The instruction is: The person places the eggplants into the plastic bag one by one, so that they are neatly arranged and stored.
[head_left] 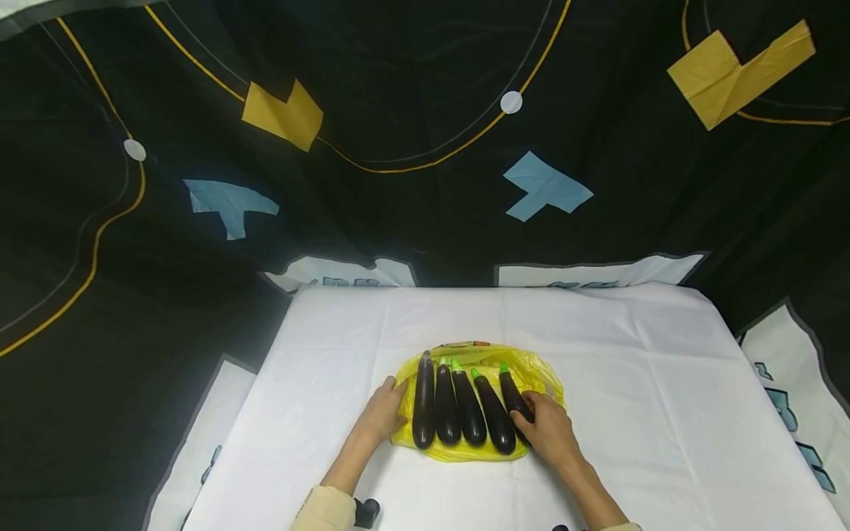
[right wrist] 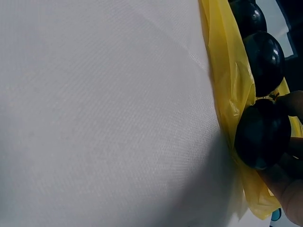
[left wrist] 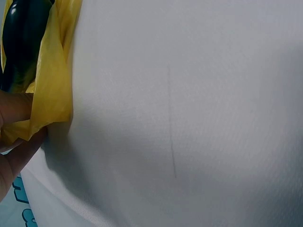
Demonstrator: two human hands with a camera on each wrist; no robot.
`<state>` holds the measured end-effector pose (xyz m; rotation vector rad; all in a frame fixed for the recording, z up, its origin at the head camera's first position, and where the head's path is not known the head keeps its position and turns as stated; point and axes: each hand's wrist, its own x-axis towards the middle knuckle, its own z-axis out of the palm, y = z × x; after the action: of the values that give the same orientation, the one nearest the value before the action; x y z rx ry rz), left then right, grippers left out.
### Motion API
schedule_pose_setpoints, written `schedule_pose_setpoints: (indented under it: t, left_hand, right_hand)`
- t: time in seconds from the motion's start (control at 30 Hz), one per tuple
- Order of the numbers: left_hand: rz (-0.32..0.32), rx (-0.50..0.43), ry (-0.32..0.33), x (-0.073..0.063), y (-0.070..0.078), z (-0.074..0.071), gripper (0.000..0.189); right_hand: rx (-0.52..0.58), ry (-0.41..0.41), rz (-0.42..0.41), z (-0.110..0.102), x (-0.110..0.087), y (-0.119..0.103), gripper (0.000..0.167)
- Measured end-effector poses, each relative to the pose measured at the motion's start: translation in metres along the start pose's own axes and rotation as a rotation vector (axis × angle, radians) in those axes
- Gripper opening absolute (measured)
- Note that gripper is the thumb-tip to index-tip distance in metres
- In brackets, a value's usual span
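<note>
Several dark purple eggplants [head_left: 469, 413] lie side by side on a yellow plastic bag [head_left: 543, 366], most with green stem ends pointing away from me. At the bag's left side, my left hand [head_left: 384, 413] pinches its edge; in the left wrist view the yellow film [left wrist: 54, 90] passes between thumb and fingers, beside the leftmost eggplant [left wrist: 23, 42]. My right hand [head_left: 550, 428] holds the rightmost eggplant [head_left: 510, 389] near its lower end. In the right wrist view, thumb and fingers reach around that eggplant's rounded end [right wrist: 262, 135], which rests over the bag.
A white cloth [head_left: 637, 413] covers the table beneath the bag. Behind it hangs a black patterned cloth [head_left: 412, 221] with yellow lines and blue shapes. A small black object [head_left: 367, 512] shows beside my left sleeve [head_left: 325, 510].
</note>
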<state>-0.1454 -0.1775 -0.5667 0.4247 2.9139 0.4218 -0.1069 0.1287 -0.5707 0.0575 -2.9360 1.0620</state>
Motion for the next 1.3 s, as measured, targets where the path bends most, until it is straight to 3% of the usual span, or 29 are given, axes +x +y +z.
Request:
schedule_pose_setpoints:
  t: [1.3]
  left_hand:
    - [-0.009, -0.01, 0.004, 0.0, -0.0004, 0.0005, 0.069]
  right_hand:
    - [0.005, 0.011, 0.033, 0.0023, -0.0024, -0.0011, 0.039]
